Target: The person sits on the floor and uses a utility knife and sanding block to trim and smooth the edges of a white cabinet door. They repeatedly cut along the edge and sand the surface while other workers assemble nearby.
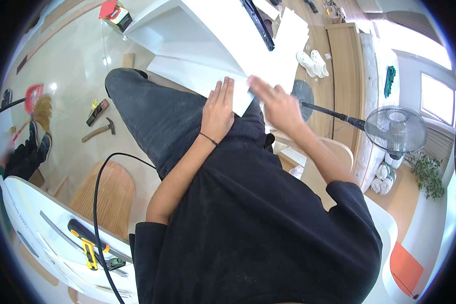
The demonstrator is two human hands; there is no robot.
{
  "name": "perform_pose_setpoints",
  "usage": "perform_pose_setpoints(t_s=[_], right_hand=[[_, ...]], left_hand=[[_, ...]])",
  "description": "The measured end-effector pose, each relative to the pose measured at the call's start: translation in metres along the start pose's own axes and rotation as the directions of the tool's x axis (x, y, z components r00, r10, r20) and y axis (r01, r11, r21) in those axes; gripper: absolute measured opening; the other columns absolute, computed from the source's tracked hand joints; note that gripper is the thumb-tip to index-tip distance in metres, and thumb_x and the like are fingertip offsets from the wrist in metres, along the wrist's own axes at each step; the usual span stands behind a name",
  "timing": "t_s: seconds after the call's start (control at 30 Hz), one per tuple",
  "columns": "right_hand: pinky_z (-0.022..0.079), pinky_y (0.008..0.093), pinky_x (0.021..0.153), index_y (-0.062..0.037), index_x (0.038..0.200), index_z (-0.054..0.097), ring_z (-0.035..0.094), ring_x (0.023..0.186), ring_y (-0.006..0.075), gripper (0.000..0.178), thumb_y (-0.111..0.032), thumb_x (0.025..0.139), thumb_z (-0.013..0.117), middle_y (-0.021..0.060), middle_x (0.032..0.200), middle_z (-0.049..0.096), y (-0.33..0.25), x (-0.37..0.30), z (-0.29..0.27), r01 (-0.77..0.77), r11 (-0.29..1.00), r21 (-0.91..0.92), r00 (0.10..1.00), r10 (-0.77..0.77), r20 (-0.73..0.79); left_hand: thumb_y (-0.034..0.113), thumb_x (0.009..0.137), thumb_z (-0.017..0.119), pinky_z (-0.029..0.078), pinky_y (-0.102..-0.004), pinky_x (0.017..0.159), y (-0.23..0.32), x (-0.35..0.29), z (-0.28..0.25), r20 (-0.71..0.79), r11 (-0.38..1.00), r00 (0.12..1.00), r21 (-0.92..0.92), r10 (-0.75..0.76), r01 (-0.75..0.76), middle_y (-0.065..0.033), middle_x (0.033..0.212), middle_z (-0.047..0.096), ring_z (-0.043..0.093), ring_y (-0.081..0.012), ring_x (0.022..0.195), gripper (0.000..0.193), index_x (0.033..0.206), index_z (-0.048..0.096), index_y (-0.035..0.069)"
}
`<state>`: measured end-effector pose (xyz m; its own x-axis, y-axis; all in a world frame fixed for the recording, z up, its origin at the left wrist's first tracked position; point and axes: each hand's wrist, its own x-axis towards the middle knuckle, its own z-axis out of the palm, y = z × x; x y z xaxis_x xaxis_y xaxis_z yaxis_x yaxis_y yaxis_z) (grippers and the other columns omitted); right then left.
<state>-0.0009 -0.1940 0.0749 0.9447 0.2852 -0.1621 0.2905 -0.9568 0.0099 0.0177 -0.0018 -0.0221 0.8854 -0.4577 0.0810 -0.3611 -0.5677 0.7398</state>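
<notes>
A large white box-like furniture piece (175, 35), open on the near side, leans toward me with its lower panel (192, 73) resting across my thighs. On the right end of that panel lies my left hand (218, 109), fingers stretched out flat and side by side. My right hand (280, 105) is at the panel's right edge, fingertips bent toward it and smeared by motion. Something small and dark shows beneath those fingertips, but I cannot make out what it is or whether the hand grips it.
A claw hammer (100, 130) and a hand plane (97, 112) lie on the floor at left, near a broom (42, 109) and a red dustpan (34, 96). Yellow-black cutters (89, 253) rest on the white table (23, 202). A standing fan (395, 129) and white clogs (313, 63) are at right.
</notes>
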Motion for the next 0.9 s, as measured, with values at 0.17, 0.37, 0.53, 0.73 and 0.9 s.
perform_pose_setpoints(t_s=[0.17,0.37,0.53,0.73,0.9], right_hand=[[0.061,0.0395,0.080,-0.0223,0.154,0.051,0.064,0.093,0.0303,0.082,0.004,0.077,0.061,-0.0001,0.160,0.050,-0.027,-0.001,-0.002,0.127,0.980,0.150,0.979,-0.148,0.142],[0.058,0.0365,0.072,-0.0205,0.157,0.047,0.055,0.084,0.0263,0.082,0.002,0.080,0.063,-0.0030,0.164,0.044,-0.017,-0.004,0.018,-0.082,0.993,0.086,0.988,0.092,-0.122],[0.057,0.0371,0.077,-0.0135,0.155,0.049,0.056,0.088,0.0286,0.079,0.003,0.079,0.061,0.0005,0.164,0.044,-0.016,-0.009,0.035,0.153,0.981,0.121,0.984,-0.140,-0.113],[0.055,0.0394,0.086,-0.0113,0.154,0.050,0.058,0.092,0.0315,0.078,0.006,0.079,0.061,0.0076,0.165,0.043,-0.019,-0.009,0.038,0.233,0.951,0.205,0.963,-0.195,-0.188],[0.055,0.0386,0.085,-0.0141,0.151,0.055,0.057,0.089,0.0299,0.076,0.006,0.078,0.062,0.0058,0.164,0.045,-0.020,-0.012,0.037,0.118,0.975,0.188,0.979,-0.082,-0.188]], left_hand=[[-0.007,0.080,0.065,0.039,-0.0591,0.119,-0.007,0.002,0.002,-0.026,0.996,0.999,-0.082,-0.030,0.027,-0.0222,0.163,0.041,0.041,-0.0455,0.148,0.086,0.159,0.035,-0.001],[-0.010,0.081,0.063,0.038,-0.0622,0.118,-0.007,0.003,0.003,0.020,0.997,0.999,-0.058,-0.049,0.050,-0.0205,0.165,0.039,0.039,-0.0463,0.149,0.087,0.162,0.033,0.002],[-0.011,0.081,0.062,0.038,-0.0620,0.119,-0.007,0.003,0.000,0.020,0.995,0.998,-0.088,-0.054,0.055,-0.0207,0.165,0.039,0.039,-0.0472,0.149,0.086,0.161,0.034,0.002],[-0.011,0.081,0.061,0.039,-0.0627,0.118,-0.007,0.003,0.002,0.003,0.995,0.998,-0.075,-0.060,0.060,-0.0210,0.164,0.040,0.039,-0.0478,0.149,0.085,0.161,0.034,0.001],[-0.011,0.082,0.061,0.039,-0.0637,0.117,-0.007,0.001,0.001,-0.001,0.997,0.999,-0.072,-0.037,0.037,-0.0213,0.164,0.040,0.039,-0.0483,0.149,0.084,0.161,0.035,0.002]])
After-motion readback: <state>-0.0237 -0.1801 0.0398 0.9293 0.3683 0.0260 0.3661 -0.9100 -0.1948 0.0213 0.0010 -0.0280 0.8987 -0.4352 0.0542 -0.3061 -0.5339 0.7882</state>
